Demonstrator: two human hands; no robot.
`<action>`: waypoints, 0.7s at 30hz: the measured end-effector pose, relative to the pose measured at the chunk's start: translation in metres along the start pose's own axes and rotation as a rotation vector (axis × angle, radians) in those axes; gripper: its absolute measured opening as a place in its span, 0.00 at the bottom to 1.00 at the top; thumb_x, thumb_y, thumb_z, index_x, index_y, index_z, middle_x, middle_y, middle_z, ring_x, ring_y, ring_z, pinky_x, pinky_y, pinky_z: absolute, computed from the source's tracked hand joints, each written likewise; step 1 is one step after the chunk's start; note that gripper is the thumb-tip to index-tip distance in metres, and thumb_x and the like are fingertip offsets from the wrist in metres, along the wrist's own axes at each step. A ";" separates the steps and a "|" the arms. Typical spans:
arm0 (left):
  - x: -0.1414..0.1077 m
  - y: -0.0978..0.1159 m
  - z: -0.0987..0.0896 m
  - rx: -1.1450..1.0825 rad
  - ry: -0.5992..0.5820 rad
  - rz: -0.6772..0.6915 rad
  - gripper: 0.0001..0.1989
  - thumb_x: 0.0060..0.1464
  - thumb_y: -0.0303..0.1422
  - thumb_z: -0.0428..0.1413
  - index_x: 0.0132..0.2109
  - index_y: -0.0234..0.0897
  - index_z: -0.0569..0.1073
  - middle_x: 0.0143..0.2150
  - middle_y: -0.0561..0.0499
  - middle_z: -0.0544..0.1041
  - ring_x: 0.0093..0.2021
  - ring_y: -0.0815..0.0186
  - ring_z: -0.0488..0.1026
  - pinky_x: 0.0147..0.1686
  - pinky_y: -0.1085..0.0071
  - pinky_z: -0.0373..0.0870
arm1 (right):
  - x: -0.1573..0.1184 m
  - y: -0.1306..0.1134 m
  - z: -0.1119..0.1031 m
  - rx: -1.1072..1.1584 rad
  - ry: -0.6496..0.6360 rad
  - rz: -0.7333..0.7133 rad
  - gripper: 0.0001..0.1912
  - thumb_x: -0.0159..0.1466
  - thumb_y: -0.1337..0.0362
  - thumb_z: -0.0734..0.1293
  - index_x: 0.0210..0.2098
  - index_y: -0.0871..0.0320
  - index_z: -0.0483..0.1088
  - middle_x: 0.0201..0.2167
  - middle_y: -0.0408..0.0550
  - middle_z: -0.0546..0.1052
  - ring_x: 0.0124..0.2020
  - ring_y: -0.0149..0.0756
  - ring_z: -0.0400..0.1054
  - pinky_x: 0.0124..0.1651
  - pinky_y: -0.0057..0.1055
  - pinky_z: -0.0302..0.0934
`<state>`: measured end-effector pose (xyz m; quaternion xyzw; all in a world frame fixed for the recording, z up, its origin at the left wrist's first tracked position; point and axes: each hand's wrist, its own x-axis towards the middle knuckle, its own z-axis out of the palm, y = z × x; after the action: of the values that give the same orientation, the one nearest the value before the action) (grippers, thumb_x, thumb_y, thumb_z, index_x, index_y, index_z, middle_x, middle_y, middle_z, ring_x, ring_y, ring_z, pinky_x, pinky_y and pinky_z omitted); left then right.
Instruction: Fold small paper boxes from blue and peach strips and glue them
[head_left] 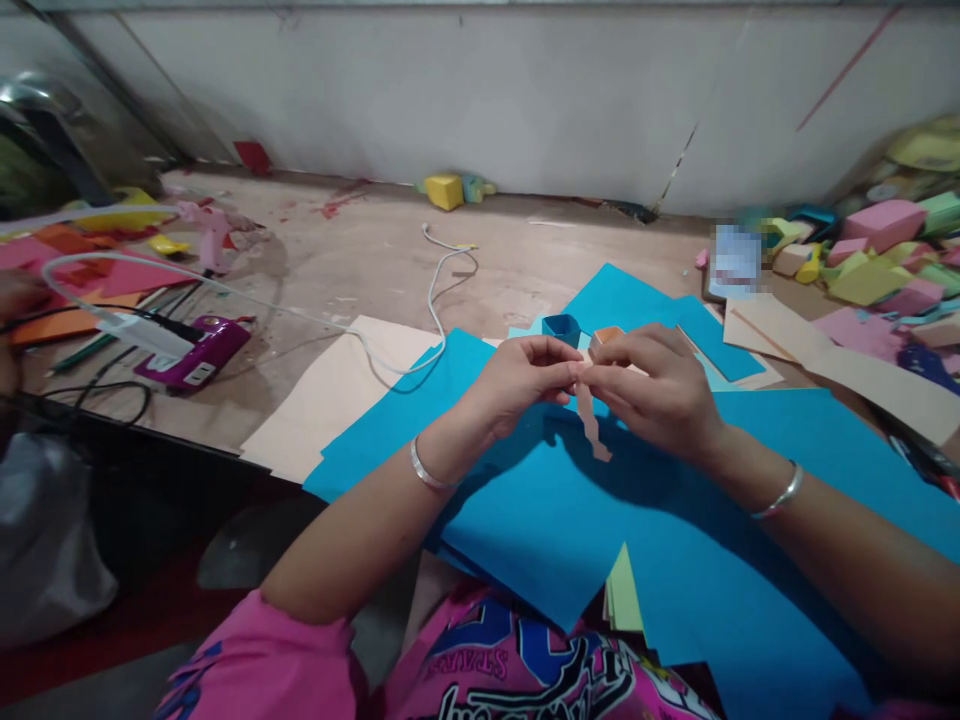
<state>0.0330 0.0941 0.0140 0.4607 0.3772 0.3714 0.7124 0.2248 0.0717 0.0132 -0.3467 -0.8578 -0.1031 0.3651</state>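
Note:
A narrow peach paper strip (592, 425) with a jagged end hangs down between my hands. My left hand (529, 375) pinches its top, fingertips pressed together. My right hand (660, 390) meets it there, with thumb and fingers closed on the same paper. Just behind the fingertips stand a small folded blue paper box (561, 329) and a small peach paper box (606, 340), the latter partly covered by my right hand. Large blue sheets (525, 510) lie beneath both hands.
Peach sheets (300, 400) lie left of the blue ones. A white cable (435, 290) curls across the table to a purple power strip (199, 350). Pink glue gun (214, 235) stands behind it. Colourful paper boxes (885, 225) pile up at right, near a phone (735, 262). Another person's hand (22, 295) is far left.

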 end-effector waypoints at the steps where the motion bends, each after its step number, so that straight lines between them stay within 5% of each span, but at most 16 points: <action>1: 0.000 0.000 0.001 -0.006 -0.001 -0.002 0.10 0.45 0.30 0.68 0.33 0.31 0.76 0.29 0.52 0.76 0.27 0.73 0.73 0.27 0.76 0.71 | 0.000 0.000 0.001 0.007 0.017 -0.007 0.07 0.66 0.68 0.66 0.36 0.51 0.76 0.33 0.47 0.80 0.38 0.39 0.69 0.39 0.38 0.59; 5: -0.001 -0.001 0.002 -0.018 0.004 0.032 0.10 0.44 0.30 0.69 0.34 0.31 0.77 0.29 0.52 0.76 0.28 0.73 0.73 0.29 0.76 0.72 | 0.000 -0.004 0.002 0.166 0.041 0.119 0.06 0.65 0.70 0.66 0.36 0.53 0.74 0.35 0.47 0.79 0.38 0.38 0.71 0.42 0.38 0.62; 9: -0.002 -0.001 0.002 -0.005 -0.013 0.061 0.09 0.46 0.30 0.68 0.34 0.31 0.78 0.30 0.51 0.78 0.30 0.71 0.75 0.31 0.74 0.73 | -0.003 -0.008 0.006 0.447 0.026 0.442 0.02 0.63 0.67 0.69 0.34 0.53 0.72 0.32 0.45 0.77 0.34 0.36 0.70 0.38 0.36 0.63; 13: -0.004 0.000 0.004 0.029 -0.024 0.069 0.08 0.45 0.26 0.66 0.35 0.30 0.79 0.30 0.50 0.79 0.32 0.69 0.77 0.33 0.73 0.73 | -0.007 -0.009 0.011 0.729 0.033 0.712 0.08 0.59 0.62 0.73 0.36 0.54 0.70 0.33 0.45 0.76 0.33 0.36 0.70 0.36 0.36 0.65; 16: -0.005 0.000 0.007 0.065 0.011 0.093 0.09 0.42 0.25 0.67 0.35 0.30 0.80 0.30 0.50 0.80 0.31 0.70 0.76 0.34 0.73 0.73 | -0.005 -0.010 0.010 0.814 0.054 0.769 0.12 0.58 0.62 0.73 0.40 0.54 0.71 0.34 0.46 0.76 0.33 0.36 0.71 0.37 0.37 0.66; 21: -0.006 -0.001 0.009 0.141 0.030 0.156 0.05 0.44 0.26 0.66 0.29 0.31 0.77 0.23 0.52 0.76 0.24 0.72 0.72 0.27 0.74 0.71 | 0.001 -0.016 0.002 0.792 0.016 0.831 0.10 0.56 0.62 0.74 0.31 0.55 0.69 0.28 0.43 0.74 0.28 0.33 0.68 0.31 0.33 0.63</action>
<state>0.0389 0.0855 0.0173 0.5322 0.3762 0.4053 0.6411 0.2126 0.0614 0.0132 -0.4908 -0.6201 0.3756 0.4833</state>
